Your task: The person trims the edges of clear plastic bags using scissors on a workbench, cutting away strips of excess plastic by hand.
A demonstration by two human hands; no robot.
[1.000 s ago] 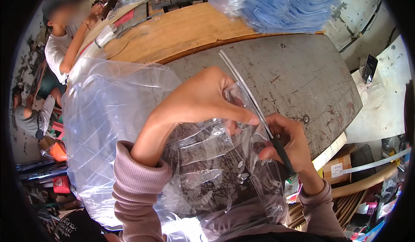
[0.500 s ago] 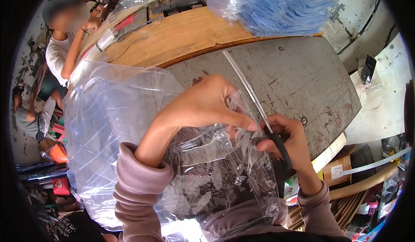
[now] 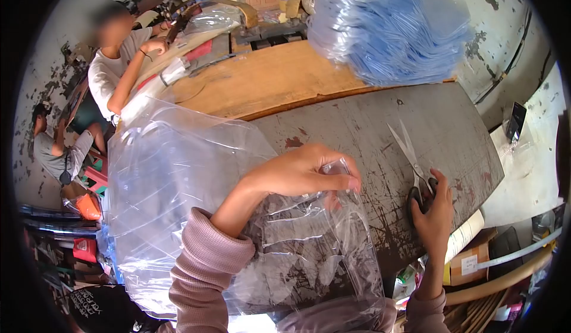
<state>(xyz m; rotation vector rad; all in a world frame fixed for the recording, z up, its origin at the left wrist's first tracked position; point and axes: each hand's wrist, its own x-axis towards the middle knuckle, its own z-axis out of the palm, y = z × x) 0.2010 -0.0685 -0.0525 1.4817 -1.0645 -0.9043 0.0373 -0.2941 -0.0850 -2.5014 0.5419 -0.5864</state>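
My left hand point(image 3: 315, 172) is closed in a pinch on the upper edge of a clear plastic sheet point(image 3: 297, 229), which hangs creased toward my lap. To the right, my right hand point(image 3: 434, 208) has its thumb and fingers around the black handles of a pair of scissors point(image 3: 410, 148). The scissors' blades are slightly apart, point away from me over the grey tabletop point(image 3: 375, 124), and are clear of the sheet. Whether the fingers pass through the handle loops is partly hidden. More clear plastic film point(image 3: 178, 172) spreads over the left side of the table.
A tall pile of bluish plastic pieces point(image 3: 398, 35) stands at the back, by a wooden board point(image 3: 262, 77). A phone point(image 3: 515, 122) leans at the right. One person point(image 3: 125, 65) sits at the far left; another point(image 3: 59, 148) is behind. A cardboard box point(image 3: 470, 261) stands low right.
My right hand has moved right with the scissors, away from the sheet, and their blades have parted. My left hand still pinches the sheet. The view has shifted.
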